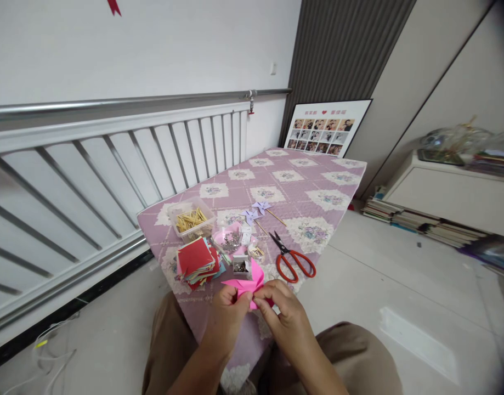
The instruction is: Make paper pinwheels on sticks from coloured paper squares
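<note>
Both my hands are closed on a bright pink paper pinwheel (pixel 256 276), held low over the near end of the table. My left hand (pixel 231 307) pinches its left side and centre between thumb and fingers. With thumb and forefinger, my right hand (pixel 281 307) grips close to the middle; whether a small pin is between those fingertips is too small to tell. Just beyond the pinwheel stands a small white box (pixel 241 264) of metal bits. Red-handled scissors (pixel 295 264) lie to the right with blades apart. A stack of coloured paper squares (pixel 197 260) sits to the left.
A clear plastic tub of wooden sticks (pixel 191 220) stands at the back left. Two lilac pinwheels on sticks (pixel 255 213) lie further away. Near them are a pink dish of small metal parts (pixel 228 238) and a small round container (pixel 256 252). A white radiator (pixel 124 159) borders the table's left side.
</note>
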`<state>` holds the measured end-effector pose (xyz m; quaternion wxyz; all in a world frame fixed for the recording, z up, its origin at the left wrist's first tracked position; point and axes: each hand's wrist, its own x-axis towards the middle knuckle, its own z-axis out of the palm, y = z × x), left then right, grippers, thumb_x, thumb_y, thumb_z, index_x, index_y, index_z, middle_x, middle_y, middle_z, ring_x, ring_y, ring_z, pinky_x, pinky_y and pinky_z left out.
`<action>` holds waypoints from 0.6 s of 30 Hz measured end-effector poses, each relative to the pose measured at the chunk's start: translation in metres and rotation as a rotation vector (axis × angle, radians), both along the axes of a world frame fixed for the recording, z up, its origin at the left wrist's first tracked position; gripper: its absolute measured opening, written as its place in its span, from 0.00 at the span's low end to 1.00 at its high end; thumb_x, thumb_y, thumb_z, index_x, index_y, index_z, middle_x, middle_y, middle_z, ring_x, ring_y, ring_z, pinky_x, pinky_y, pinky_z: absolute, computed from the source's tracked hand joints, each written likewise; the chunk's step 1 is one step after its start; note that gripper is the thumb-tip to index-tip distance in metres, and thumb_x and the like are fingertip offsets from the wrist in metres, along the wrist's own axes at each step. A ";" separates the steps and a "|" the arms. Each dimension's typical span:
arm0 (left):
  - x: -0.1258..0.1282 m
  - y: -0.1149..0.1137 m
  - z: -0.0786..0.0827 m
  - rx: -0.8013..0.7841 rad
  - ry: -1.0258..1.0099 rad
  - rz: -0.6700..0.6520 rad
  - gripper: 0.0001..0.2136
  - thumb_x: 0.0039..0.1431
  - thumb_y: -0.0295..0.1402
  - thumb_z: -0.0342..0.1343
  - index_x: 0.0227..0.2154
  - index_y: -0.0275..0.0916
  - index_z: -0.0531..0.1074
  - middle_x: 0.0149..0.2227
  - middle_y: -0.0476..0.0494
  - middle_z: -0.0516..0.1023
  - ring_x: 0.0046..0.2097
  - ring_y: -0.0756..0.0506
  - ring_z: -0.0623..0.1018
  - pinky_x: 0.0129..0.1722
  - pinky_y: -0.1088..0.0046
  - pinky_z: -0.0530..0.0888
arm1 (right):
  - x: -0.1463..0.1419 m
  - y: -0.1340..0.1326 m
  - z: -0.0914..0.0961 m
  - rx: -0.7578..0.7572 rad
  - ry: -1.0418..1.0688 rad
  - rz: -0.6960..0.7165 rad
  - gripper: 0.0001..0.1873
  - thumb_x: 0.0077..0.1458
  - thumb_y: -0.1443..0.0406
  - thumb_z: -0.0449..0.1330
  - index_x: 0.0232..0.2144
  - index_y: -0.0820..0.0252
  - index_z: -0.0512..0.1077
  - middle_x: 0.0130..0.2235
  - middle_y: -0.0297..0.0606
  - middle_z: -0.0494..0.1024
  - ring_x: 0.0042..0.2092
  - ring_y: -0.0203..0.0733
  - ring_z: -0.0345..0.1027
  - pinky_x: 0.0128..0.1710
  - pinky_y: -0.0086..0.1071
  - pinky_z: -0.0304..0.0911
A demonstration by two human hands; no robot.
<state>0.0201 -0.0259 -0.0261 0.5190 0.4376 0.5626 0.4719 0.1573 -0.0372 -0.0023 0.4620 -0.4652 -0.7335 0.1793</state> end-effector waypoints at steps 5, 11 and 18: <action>0.000 -0.001 0.002 -0.006 0.003 -0.006 0.08 0.48 0.34 0.56 0.18 0.37 0.70 0.19 0.52 0.67 0.24 0.51 0.63 0.24 0.76 0.60 | 0.000 -0.002 0.006 -0.049 0.038 0.030 0.07 0.59 0.67 0.56 0.28 0.54 0.70 0.31 0.37 0.72 0.35 0.43 0.68 0.35 0.34 0.63; -0.003 -0.003 0.006 0.007 0.082 -0.012 0.10 0.48 0.35 0.56 0.17 0.37 0.68 0.18 0.53 0.63 0.24 0.51 0.61 0.24 0.76 0.58 | 0.002 -0.001 0.008 -0.111 0.086 0.054 0.08 0.58 0.68 0.56 0.27 0.55 0.70 0.29 0.35 0.70 0.33 0.41 0.66 0.33 0.31 0.61; -0.005 -0.004 0.020 0.102 0.223 -0.078 0.10 0.50 0.34 0.53 0.17 0.37 0.68 0.18 0.54 0.63 0.24 0.52 0.62 0.25 0.76 0.58 | 0.002 -0.003 0.014 -0.257 0.143 0.066 0.09 0.57 0.67 0.56 0.25 0.57 0.70 0.28 0.34 0.68 0.34 0.40 0.65 0.34 0.31 0.59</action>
